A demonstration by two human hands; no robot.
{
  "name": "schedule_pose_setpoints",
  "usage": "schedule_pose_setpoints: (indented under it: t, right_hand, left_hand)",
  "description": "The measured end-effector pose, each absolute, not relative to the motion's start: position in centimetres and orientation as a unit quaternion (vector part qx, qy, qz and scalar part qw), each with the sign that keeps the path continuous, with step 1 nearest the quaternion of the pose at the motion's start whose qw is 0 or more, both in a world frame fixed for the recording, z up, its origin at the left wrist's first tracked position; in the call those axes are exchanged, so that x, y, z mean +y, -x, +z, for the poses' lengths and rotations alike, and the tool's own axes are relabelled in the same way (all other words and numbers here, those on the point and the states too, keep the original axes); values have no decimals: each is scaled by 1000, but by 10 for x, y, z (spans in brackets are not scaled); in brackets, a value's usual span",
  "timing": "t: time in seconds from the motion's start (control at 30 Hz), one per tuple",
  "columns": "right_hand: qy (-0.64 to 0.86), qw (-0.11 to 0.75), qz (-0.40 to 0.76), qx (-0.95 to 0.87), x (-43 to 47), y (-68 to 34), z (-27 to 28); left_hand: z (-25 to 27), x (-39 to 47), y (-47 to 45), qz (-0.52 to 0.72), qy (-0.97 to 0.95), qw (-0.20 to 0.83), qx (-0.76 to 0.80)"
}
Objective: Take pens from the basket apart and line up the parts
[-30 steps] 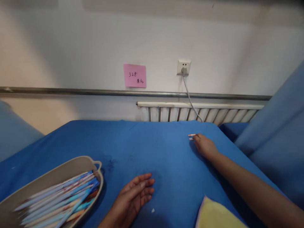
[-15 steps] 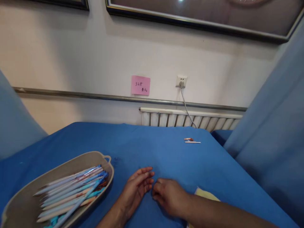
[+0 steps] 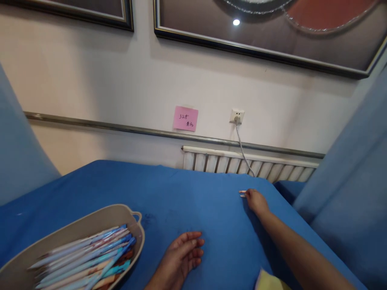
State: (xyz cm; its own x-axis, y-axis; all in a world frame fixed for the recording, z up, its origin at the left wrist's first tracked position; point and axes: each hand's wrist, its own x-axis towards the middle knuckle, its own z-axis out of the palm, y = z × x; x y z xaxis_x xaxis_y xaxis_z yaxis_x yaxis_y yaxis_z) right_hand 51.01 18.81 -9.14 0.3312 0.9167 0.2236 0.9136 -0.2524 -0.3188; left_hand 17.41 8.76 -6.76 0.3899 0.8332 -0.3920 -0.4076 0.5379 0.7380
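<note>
My right hand (image 3: pixel 256 201) reaches to the far right of the blue-covered table. Its fingers are pinched together over the right ends of two small slim pieces, a brownish one (image 3: pixel 242 191) and a pale pen-like one (image 3: pixel 242 196). The fingers hide what exactly they hold. Near the front, my left hand (image 3: pixel 184 255) hovers or rests over the cloth with fingers loosely curled and apart, holding nothing. To its left stands a beige basket (image 3: pixel 137 233) with several pens (image 3: pixel 87 253) in pale blue, pink, teal and orange.
A yellow pad or cloth (image 3: pixel 270 281) lies at the front edge, below my right forearm. Behind the blue table cover (image 3: pixel 193 201) are a radiator (image 3: pixel 217 161), a plugged-in cable (image 3: pixel 244 155) and a metal rail (image 3: pixel 136 131). Blue curtains (image 3: pixel 356 181) hang at both sides.
My right hand has moved from beside my left hand out to the small pieces at the far right. The left hand stays near the front, open. The view has tilted up slightly.
</note>
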Motion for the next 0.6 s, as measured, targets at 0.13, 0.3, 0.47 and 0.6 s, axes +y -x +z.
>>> schedule_pose_setpoints:
  t: [0.13, 0.3, 0.47, 0.6]
  right_hand:
    - [802, 186, 12, -567, 207, -530, -107]
    - [807, 204, 12, -554, 217, -536, -119]
    - [838, 235, 5, -492, 202, -546, -122]
    - [840, 243, 28, -485, 191, -550, -125]
  left_hand:
    - [-70, 88, -175, 397, -266, 790, 385]
    - [-69, 88, -175, 388, -269, 793, 384]
    - [-66, 87, -175, 379, -276, 793, 388]
    - [-65, 89, -176, 381, -280, 794, 382]
